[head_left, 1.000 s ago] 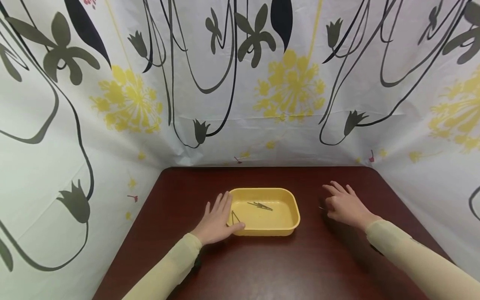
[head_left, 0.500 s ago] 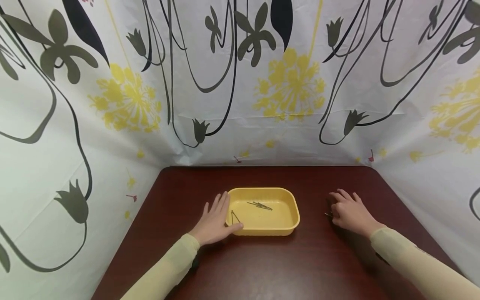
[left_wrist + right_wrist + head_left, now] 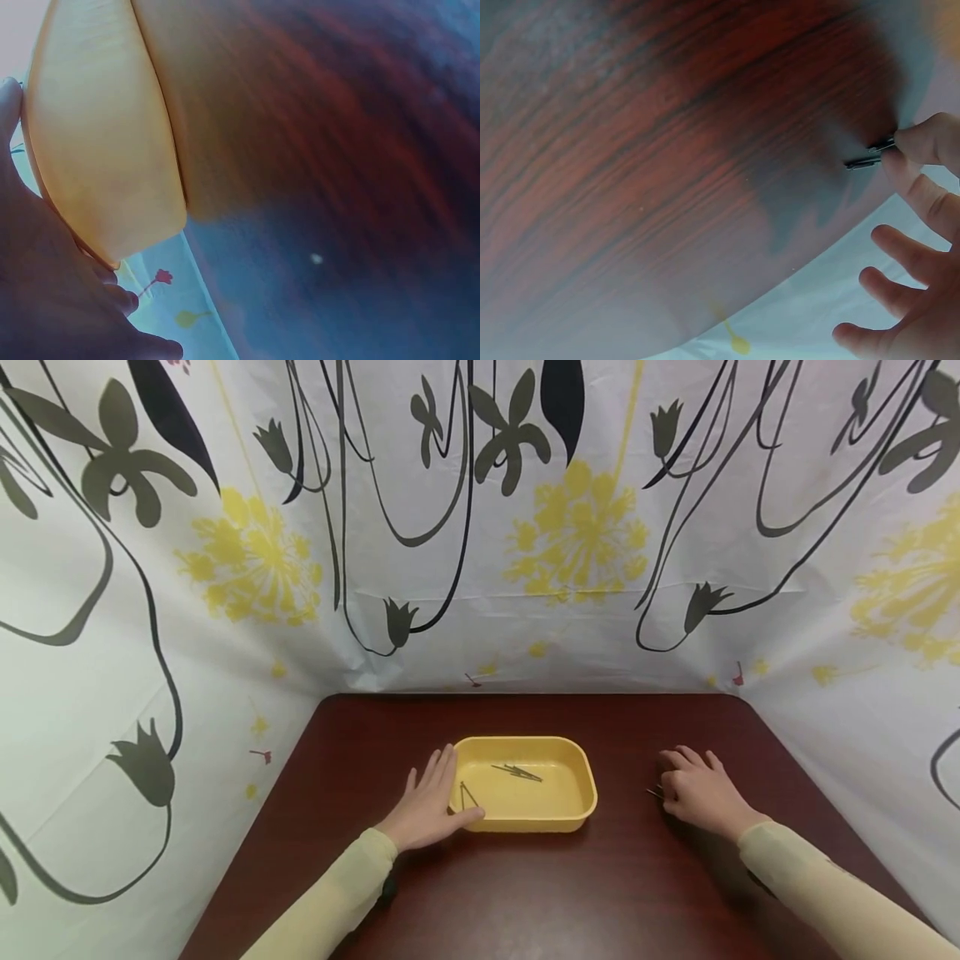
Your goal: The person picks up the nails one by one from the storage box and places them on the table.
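Observation:
A yellow plastic tray (image 3: 525, 825) stands on the dark red table. My left hand (image 3: 423, 806) rests against its left side, fingers straight along the rim and thumb over the front left corner. Inside the tray lie several thin dark pins (image 3: 517, 772) in a small bunch, and two more pins (image 3: 471, 793) lean together in a V near my thumb. To the right of the tray, my right hand (image 3: 703, 793) is low over the table. In the right wrist view its thumb and index finger pinch a thin dark pin (image 3: 881, 144), while the other fingers spread loosely.
The glossy wood table (image 3: 540, 893) reaches back to a patterned white cloth (image 3: 525, 610), which hangs behind it and along both sides. In the right wrist view a dark streak (image 3: 862, 163) shows on the tabletop just under the pinched pin.
My right hand has moved a little to the right and down closer to the tabletop, then stayed nearly still. The left hand and the tray keep their places.

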Action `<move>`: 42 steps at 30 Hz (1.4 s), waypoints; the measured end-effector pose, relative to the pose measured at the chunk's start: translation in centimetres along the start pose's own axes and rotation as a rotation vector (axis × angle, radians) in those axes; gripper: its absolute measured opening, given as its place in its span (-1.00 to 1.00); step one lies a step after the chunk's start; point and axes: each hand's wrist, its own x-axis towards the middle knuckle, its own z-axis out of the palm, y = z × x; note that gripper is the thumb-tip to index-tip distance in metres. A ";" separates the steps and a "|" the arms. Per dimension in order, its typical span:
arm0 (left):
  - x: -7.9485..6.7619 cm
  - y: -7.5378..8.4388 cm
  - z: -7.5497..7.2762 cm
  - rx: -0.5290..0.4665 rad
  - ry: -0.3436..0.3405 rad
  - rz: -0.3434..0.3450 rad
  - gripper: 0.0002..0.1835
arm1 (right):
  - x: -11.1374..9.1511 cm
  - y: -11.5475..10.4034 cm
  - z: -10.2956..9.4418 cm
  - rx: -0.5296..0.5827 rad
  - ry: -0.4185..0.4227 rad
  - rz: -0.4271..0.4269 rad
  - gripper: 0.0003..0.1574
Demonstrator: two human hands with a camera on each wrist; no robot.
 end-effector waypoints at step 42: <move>0.1 0.5 -0.6 -0.004 -0.025 -0.029 0.26 | 6.0 -3.8 -3.9 0.129 0.169 0.042 -0.79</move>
